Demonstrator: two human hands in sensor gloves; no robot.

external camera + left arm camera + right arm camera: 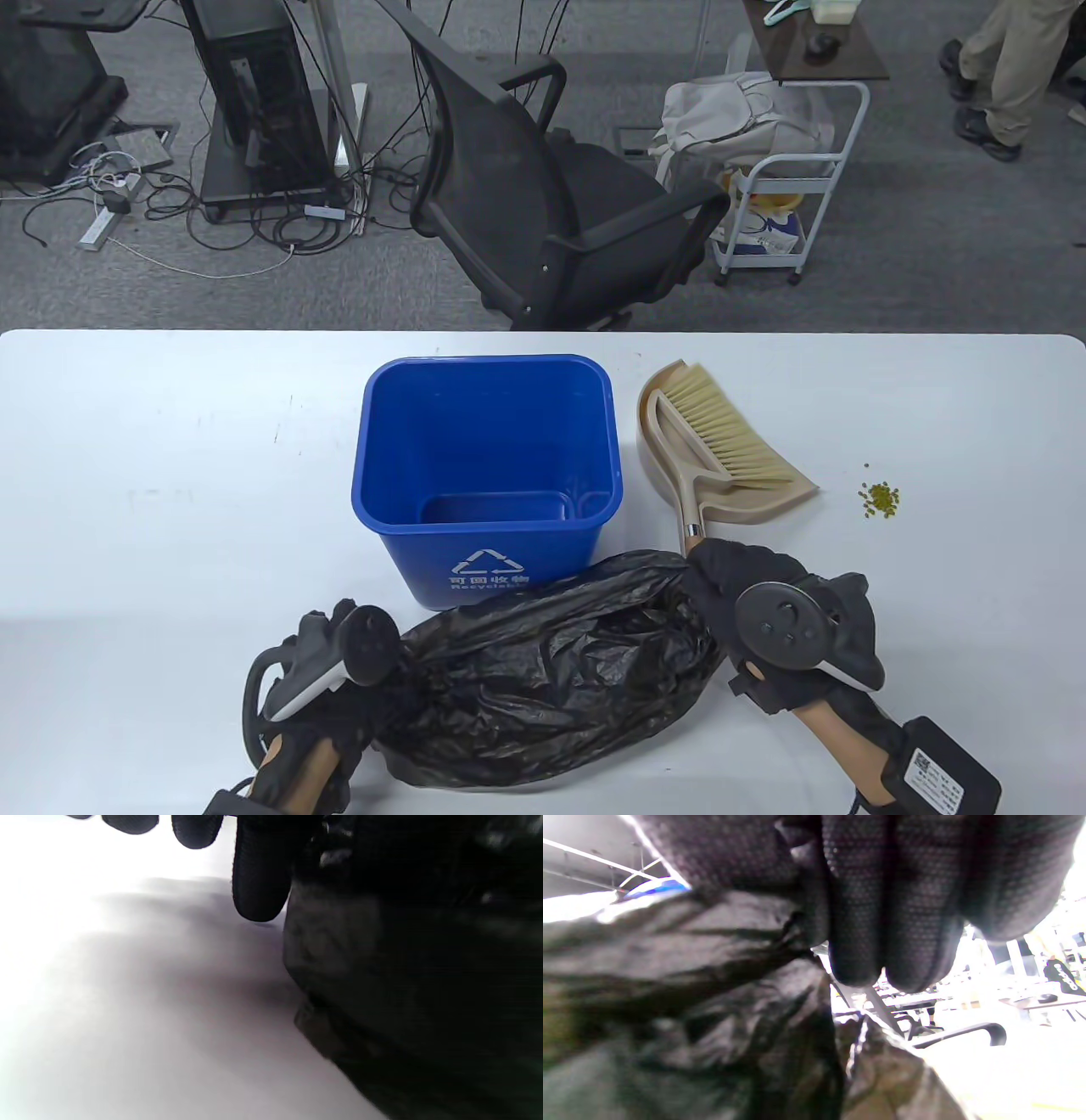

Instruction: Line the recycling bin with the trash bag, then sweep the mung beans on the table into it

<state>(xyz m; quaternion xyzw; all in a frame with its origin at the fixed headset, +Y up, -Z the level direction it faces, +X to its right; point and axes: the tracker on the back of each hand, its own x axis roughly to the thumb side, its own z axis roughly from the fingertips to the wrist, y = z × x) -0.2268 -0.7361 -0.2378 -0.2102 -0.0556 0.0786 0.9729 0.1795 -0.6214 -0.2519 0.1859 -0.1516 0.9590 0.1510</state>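
The blue recycling bin (488,363) stands unlined at the middle of the white table (170,475). In front of it lies the crumpled black trash bag (543,679), stretched between my hands. My right hand (717,586) grips the bag's right end, fingers (882,921) curled over the plastic (691,1005). At the bag's left end is my left hand (356,675); one finger (258,887) lies against the bag (403,984) and the thumb is hidden. A small heap of mung beans (880,499) sits to the right.
A beige brush (721,424) lies in its dustpan (768,501) right of the bin, its handle ending just beyond my right hand. Past the table's far edge stand a black office chair (560,195), a white cart (789,187) and a person's legs (1010,76).
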